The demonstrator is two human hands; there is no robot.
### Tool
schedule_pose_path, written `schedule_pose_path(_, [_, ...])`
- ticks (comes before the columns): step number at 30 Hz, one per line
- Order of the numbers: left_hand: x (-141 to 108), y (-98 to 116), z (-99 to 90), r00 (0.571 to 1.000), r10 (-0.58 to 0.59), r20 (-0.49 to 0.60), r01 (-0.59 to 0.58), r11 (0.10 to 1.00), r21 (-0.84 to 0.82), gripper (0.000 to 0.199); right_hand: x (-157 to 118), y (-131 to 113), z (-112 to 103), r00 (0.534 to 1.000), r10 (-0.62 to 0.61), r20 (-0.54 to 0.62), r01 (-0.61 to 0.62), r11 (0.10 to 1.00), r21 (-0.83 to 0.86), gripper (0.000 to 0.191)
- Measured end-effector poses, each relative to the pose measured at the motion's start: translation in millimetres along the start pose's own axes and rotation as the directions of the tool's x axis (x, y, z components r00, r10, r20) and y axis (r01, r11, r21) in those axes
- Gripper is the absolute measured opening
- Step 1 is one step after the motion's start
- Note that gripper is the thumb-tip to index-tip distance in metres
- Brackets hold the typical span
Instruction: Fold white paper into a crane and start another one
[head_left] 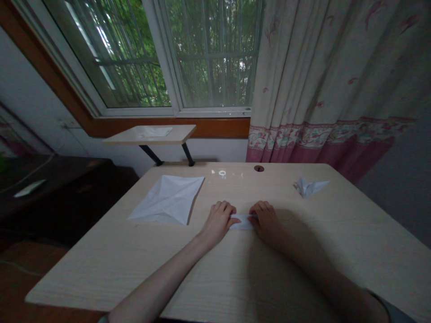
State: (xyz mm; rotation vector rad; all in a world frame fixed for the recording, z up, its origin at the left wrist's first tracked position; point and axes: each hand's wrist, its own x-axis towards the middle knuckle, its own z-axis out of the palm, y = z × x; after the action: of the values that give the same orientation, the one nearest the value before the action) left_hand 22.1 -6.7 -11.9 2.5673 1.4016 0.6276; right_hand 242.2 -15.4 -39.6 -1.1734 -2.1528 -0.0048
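A small folded sheet of white paper [243, 221] lies on the desk between my two hands. My left hand [220, 217] grips its left end, thumb on top and fingers curled at the far edge. At the right end my right hand [266, 220] pinches the paper in the same way, its fingers bent over the far edge. Farther left rests a larger creased square of white paper [168, 197], opened out flat. Over on the right sits a folded paper crane [308, 186], apart from both hands.
The pale wooden desk [198, 273] has a cable hole [259, 168] at its back. A raised shelf [124, 136] on black legs stands back left, with white paper [156, 131] on it. Behind are a window and a curtain [303, 89]; a dark table [50, 179] stands left.
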Motion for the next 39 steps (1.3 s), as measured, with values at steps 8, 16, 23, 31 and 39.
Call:
schedule_pose_path(8, [-1.8, 2.3, -8.2, 0.993, 0.110, -0.037, -0.114, 0.986, -0.119, 0.016, 2.6, -5.2, -7.3, 0.999, 0.010, -0.048, -0.005, 0.995, 0.097, 0.020])
schedule_pose_path(16, [-5.0, -4.0, -3.1, 0.960, 0.179, -0.217, -0.220, 0.958, -0.183, 0.021, -1.2, -1.9, -13.7, 0.999, -0.050, -0.020, 0.051, 0.996, 0.069, 0.015])
schedule_pose_path(23, [-5.5, -4.5, -2.9, 0.953, 0.204, -0.223, -0.247, 0.951, -0.186, 0.015, -4.2, 1.1, -9.6, 0.993, -0.120, 0.010, 0.120, 0.992, 0.049, 0.022])
schedule_pose_path(31, [-3.9, -6.1, -3.7, 0.971, 0.229, -0.075, -0.240, 0.945, -0.221, 0.014, -1.5, -3.2, -13.0, 0.987, -0.122, 0.106, 0.100, 0.976, 0.194, 0.034])
schedule_pose_path(39, [-3.8, -8.3, -2.6, 0.969, 0.242, -0.053, -0.247, 0.934, -0.259, 0.013, 0.2, -6.4, -17.4, 0.983, -0.090, 0.158, 0.052, 0.972, 0.231, 0.026])
